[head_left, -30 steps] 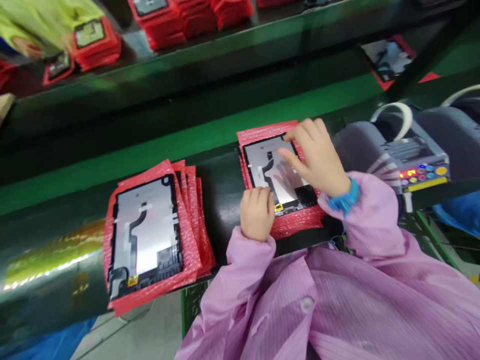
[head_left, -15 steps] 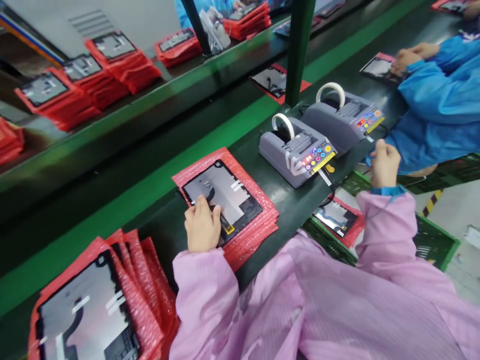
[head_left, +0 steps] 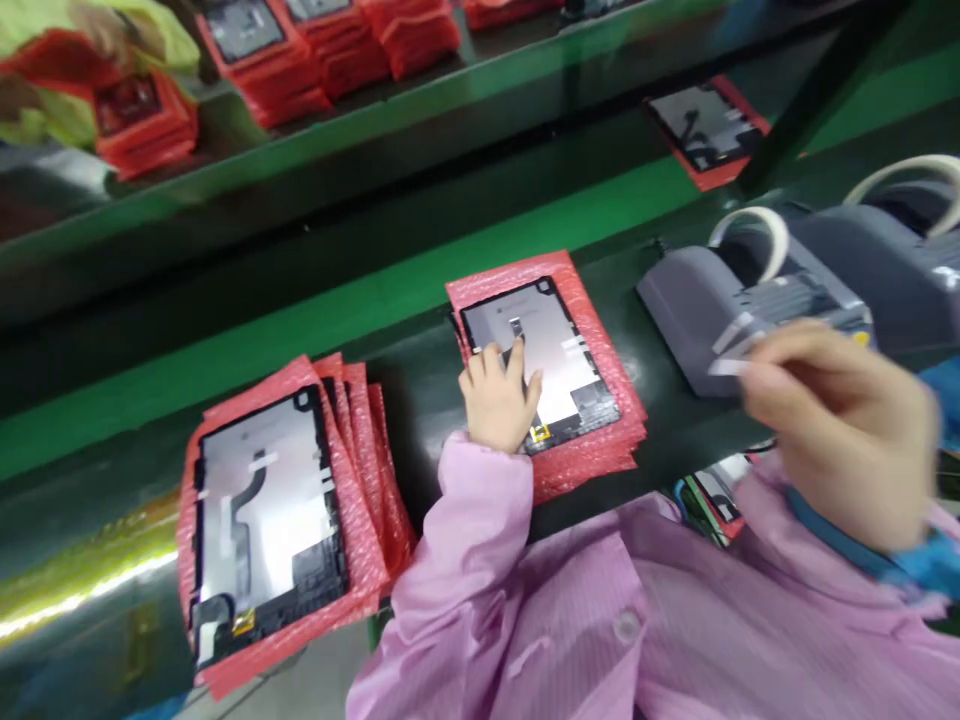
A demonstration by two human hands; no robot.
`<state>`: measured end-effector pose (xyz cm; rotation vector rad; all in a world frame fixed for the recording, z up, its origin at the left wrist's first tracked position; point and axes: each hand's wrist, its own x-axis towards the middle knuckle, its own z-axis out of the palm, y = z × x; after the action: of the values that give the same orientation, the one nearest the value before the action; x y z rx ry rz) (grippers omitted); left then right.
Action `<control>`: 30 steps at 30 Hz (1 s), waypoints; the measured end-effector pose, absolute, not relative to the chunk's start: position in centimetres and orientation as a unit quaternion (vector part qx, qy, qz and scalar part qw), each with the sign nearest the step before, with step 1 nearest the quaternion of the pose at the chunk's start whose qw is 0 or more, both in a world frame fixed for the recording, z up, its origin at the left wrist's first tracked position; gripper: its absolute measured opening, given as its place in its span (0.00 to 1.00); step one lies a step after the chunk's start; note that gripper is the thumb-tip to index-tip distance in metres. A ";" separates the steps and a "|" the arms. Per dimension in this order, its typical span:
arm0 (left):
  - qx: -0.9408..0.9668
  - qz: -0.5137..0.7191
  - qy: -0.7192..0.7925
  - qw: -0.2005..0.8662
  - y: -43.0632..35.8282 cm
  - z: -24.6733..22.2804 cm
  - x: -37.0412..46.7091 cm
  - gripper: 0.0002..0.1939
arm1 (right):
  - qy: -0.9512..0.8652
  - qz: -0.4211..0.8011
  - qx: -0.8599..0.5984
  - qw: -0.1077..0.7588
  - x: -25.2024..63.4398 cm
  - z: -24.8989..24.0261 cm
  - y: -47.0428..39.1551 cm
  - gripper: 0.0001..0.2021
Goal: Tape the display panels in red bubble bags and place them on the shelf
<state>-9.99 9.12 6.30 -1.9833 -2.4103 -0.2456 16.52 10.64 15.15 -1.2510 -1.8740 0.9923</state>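
Observation:
My left hand (head_left: 499, 400) lies with fingers spread on a tablet screen panel (head_left: 555, 370), its silvery back face up. One fingertip rests by the small connector at the top of the dark flex cable, most of which the hand covers. Beneath the panel is a stack of red bubble-wrap pouches (head_left: 600, 465). Somewhat blurred, my right hand (head_left: 847, 430) is raised at the right, thumb and finger pinched on a short strip of white tape (head_left: 726, 368). Just behind it stands a grey tape dispenser (head_left: 690, 310) with a white roll and more strips stuck to its side.
Left of me, another panel (head_left: 277, 500) with white tape strips lies on red pouches. A second dispenser (head_left: 877, 260) stands at the right. Across the green belt, a shelf (head_left: 375, 130) bears red stacks; a person in yellow sleeves (head_left: 150, 35) handles one. Another panel (head_left: 705, 125) lies beyond.
My view has swung left. My right hand has come up from low at the right to beside the dispenser and now pinches a tape strip. My left hand stays on the panel, fingers more spread.

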 end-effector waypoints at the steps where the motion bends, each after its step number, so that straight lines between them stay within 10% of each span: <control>1: -0.633 -0.081 -0.770 0.004 9.2 6.2 -10.0 0.30 | -0.721 0.395 -0.474 0.316 13.8 14.8 12.3 0.15; 9: -0.625 -0.098 -0.774 -0.029 9.5 6.3 -10.1 0.31 | -0.749 0.447 -0.462 0.159 -0.6 8.7 22.6 0.07; 30: -0.625 -0.107 -0.771 -0.058 9.7 6.5 -10.1 0.31 | -0.806 0.275 -0.507 0.133 -1.8 7.6 21.6 0.07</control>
<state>-10.08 9.69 6.52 -2.0401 -2.5152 -0.3501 -1.82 21.56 7.63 -1.4691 -2.3378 0.7987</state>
